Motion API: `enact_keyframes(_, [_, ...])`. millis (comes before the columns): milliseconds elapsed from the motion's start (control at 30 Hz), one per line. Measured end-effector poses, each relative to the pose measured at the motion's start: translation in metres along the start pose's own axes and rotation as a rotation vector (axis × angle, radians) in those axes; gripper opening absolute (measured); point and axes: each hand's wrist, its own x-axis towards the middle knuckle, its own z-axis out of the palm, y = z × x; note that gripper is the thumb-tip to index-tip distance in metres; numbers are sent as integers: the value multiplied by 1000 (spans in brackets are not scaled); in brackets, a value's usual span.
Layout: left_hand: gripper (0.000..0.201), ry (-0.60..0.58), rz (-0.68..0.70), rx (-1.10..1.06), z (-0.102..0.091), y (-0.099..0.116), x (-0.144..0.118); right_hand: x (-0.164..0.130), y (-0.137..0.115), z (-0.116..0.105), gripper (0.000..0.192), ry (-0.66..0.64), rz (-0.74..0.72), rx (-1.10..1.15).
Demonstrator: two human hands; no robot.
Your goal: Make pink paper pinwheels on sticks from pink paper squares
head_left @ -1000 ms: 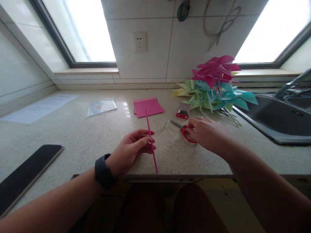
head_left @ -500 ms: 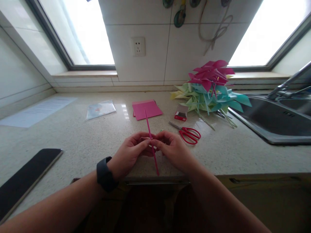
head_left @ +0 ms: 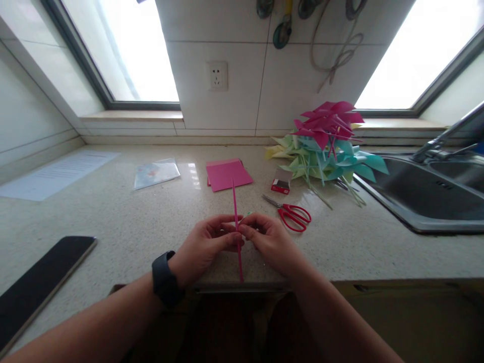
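A thin pink stick (head_left: 235, 204) stands between my hands above the counter's front edge, its far end over the pink sheets. My left hand (head_left: 209, 239), with a dark watch band on the wrist, is closed on the stick near its middle. From the other side my right hand (head_left: 264, 234) pinches close against the stick; what is between its fingertips is too small to name. Square pink paper sheets (head_left: 227, 175) lie stacked just beyond. Red-handled scissors (head_left: 291, 214), blades partly spread, rest beyond my right hand, with a small red box (head_left: 281, 186) behind them.
Several paper pinwheels (head_left: 328, 146) in pink, blue, green and yellow are heaped at the back right, beside the sink (head_left: 427, 196). A clear packet (head_left: 157, 174) and a printed sheet (head_left: 56, 171) lie at the left. A black phone-like slab (head_left: 45, 282) lies at the front left.
The stick has turned from a slant to nearly straight away from me. Both hands sit slightly lower in view, and the right fingertips have shifted against the stick. The whole view has tilted slightly.
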Motion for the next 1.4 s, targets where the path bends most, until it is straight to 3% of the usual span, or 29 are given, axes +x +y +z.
enact_keyframes(367, [42, -76, -35, -96, 0, 1, -1, 5, -4, -7, 22, -95, 59, 86])
enact_keyframes(733, [39, -169, -59, -49, 1, 4, -4, 7, -7, -17, 17, -253, 57, 193])
enact_keyframes(1100, [39, -236, -75, -117, 2, 0, -3, 9, -8, -19, 18, -236, 98, 190])
enact_keyframes(1233, [46, -235, -85, -123, 2, -4, -2, 8, -6, -18, 20, -223, 110, 196])
enact_keyframes(1400, [69, -218, -57, -140, 1, -6, -3, 6, -2, -20, 29, -200, 142, 237])
